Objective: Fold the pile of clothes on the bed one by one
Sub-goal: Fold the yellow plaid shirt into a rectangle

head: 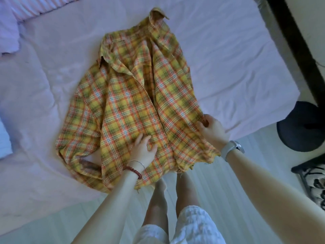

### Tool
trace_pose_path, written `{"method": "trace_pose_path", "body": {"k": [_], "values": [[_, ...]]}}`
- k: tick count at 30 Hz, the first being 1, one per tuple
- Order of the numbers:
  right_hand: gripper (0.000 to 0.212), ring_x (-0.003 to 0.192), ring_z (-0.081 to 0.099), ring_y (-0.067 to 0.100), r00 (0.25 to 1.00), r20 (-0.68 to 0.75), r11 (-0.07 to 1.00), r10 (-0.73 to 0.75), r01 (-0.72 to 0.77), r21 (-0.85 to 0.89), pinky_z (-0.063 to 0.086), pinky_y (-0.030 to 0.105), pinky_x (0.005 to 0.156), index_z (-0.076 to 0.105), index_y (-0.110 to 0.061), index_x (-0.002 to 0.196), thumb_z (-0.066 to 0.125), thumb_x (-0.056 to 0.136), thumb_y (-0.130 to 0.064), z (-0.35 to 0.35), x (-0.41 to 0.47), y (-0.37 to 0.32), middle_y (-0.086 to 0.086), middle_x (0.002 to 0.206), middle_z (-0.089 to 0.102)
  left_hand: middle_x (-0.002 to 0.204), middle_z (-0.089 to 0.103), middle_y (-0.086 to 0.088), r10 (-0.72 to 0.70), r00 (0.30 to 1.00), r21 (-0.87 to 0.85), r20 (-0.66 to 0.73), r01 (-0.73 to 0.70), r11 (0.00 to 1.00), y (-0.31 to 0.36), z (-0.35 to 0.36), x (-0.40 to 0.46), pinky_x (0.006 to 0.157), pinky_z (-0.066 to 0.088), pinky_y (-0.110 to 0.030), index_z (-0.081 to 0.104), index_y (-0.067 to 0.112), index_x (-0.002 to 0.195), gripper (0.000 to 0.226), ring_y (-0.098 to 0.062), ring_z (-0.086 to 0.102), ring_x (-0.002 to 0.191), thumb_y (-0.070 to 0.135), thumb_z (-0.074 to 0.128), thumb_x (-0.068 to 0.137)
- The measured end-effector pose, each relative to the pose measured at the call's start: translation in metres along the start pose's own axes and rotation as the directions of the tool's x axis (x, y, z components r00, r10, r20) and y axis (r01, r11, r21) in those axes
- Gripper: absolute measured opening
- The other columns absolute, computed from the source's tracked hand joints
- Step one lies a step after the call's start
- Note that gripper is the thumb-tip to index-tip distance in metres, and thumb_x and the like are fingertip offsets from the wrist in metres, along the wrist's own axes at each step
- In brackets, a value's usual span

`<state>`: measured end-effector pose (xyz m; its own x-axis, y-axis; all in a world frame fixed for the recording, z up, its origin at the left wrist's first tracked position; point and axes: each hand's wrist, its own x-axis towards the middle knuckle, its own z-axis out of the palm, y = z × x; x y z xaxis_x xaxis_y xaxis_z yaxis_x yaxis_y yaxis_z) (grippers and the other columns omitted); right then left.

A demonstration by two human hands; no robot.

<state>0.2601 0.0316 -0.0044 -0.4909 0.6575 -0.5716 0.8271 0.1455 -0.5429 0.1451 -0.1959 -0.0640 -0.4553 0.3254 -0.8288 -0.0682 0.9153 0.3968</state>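
Observation:
A yellow and orange plaid shirt point(130, 95) lies spread on the bed point(228, 59), collar at the far end and hem hanging over the near edge. My left hand point(143, 149) rests flat on the lower middle of the shirt, fingers spread. At the shirt's right edge, near the hem, my right hand point(212, 128) pinches the fabric, fingers curled round it. The cloth bunches in folds between the two hands.
A striped pillow point(33, 7) and lilac bedding point(8, 29) lie at the far left of the bed. A dark round stool point(300, 127) stands on the pale floor to the right, beside a dark bed frame point(295, 41). My legs stand at the bed's near edge.

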Motion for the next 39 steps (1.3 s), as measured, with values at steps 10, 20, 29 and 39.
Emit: {"method": "trace_pose_path", "body": {"k": [10,20,29,39], "values": [[0.037,0.102,0.052,0.016,0.934,0.160,0.947,-0.320,0.315,0.059,0.046,0.034,0.091,0.052,-0.010,0.128,0.043,0.092,-0.010,0.052,-0.042,-0.005,0.006,0.123,0.052,0.120,0.059,-0.007,0.059,0.993,-0.479,-0.106,-0.103,0.872,0.077,-0.037,-0.027,0.093,0.048,-0.036,0.052,0.017,0.116,0.027,-0.020,0.060,0.100,0.031,0.053,0.092],[0.049,0.112,0.043,0.025,0.961,0.199,0.981,-0.193,0.186,0.050,0.040,0.037,0.094,0.040,-0.016,0.139,0.050,0.091,-0.017,0.097,-0.041,-0.005,0.009,0.122,0.048,0.119,0.033,-0.002,0.273,0.882,0.035,-0.383,-0.282,0.959,0.112,-0.026,-0.011,0.092,0.043,-0.028,0.049,0.020,0.129,0.057,-0.020,0.046,0.107,0.044,0.067,0.080],[0.014,0.068,0.051,0.021,0.987,0.149,0.998,0.055,-0.058,0.015,0.042,0.034,0.060,0.058,-0.011,0.094,0.046,0.095,-0.018,0.083,-0.029,0.019,0.003,0.078,0.056,0.112,0.054,-0.009,0.221,0.898,0.188,-0.380,-0.159,0.969,0.126,-0.017,0.007,0.063,0.036,-0.028,0.058,0.010,0.102,0.017,-0.023,0.053,0.087,0.023,0.051,0.094],[0.024,0.067,0.052,0.022,0.970,-0.154,0.982,-0.186,0.180,-0.053,0.039,0.031,0.059,0.057,-0.008,0.100,0.041,0.094,-0.025,0.035,-0.069,0.046,0.006,0.084,0.061,0.116,0.056,-0.013,-0.198,0.978,-0.862,0.061,0.152,0.483,0.118,-0.009,-0.010,0.092,0.044,-0.049,0.049,0.018,0.111,0.022,-0.031,0.053,0.104,0.033,0.043,0.098]]}}
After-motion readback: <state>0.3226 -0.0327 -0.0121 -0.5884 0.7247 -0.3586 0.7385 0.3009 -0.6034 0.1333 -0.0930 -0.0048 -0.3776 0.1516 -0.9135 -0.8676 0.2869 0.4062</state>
